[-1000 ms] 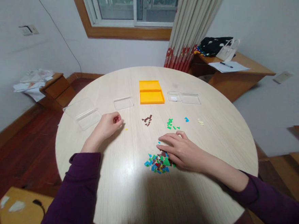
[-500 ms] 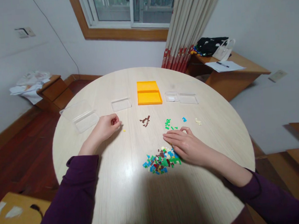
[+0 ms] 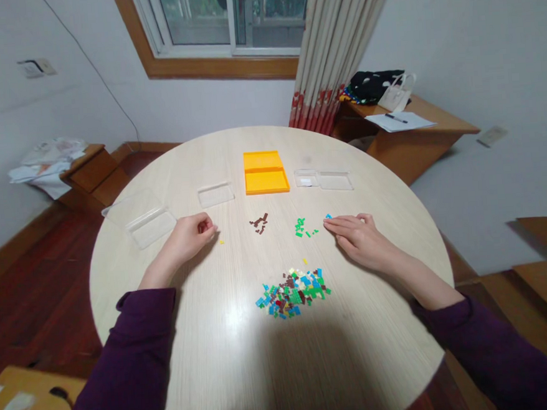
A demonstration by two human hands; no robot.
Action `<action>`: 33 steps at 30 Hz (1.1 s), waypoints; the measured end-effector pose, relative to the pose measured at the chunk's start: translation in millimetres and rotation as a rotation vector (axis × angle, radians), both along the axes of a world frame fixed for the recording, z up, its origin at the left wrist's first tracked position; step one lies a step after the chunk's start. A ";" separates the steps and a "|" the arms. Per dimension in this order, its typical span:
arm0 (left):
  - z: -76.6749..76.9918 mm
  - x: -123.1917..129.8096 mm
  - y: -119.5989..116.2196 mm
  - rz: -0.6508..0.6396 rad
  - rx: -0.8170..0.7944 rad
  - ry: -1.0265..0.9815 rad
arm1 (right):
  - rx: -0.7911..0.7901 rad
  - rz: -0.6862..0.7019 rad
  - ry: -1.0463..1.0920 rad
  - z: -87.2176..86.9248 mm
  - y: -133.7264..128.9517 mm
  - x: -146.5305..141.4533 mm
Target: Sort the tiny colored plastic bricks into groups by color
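Note:
My left hand [image 3: 188,239] rests on the left half of the table with its fingers curled to the thumb. Whether anything tiny is inside them is hidden. A single yellow brick [image 3: 221,242] lies just beside its fingertips. My right hand [image 3: 363,239] reaches forward palm down, its fingers stretched out and close together. Its fingertips touch or cover a few blue bricks [image 3: 328,216], which show only in part. Left of them is a small group of green bricks [image 3: 299,227]. Nearest to me lies a mixed heap of small bricks [image 3: 293,294], with a lone yellow brick [image 3: 305,261] above it.
A cluster of brown bricks [image 3: 259,223] lies mid-table. Behind it stands an open orange case [image 3: 267,191]. Clear plastic boxes stand along the back: one [image 3: 216,203] left of the case, a pair [image 3: 336,189] to its right, and a larger one [image 3: 152,241] by my left forearm.
My right hand has moved from beside the heap, away from me and rightward, to the blue bricks. The lone yellow brick above the heap has come into view. My left hand stays put.

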State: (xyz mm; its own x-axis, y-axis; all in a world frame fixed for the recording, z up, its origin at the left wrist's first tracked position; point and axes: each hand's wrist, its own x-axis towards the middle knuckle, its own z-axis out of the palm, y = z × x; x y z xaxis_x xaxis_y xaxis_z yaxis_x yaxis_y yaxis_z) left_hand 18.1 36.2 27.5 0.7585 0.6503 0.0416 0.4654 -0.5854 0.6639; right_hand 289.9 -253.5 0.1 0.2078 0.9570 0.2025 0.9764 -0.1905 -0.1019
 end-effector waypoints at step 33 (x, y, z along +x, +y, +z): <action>4.4 -0.5 -1.7 0.008 -0.013 -0.028 | 0.101 0.145 -0.020 -1.8 11.4 -28.3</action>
State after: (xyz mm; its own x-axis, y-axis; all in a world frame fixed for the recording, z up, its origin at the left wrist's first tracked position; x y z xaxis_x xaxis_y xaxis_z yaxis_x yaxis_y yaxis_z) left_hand 17.7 34.5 31.9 0.7522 0.6567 0.0544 0.4510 -0.5733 0.6841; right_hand 261.5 -242.1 -1.8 0.0639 0.9513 0.3015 0.9949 -0.0370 -0.0938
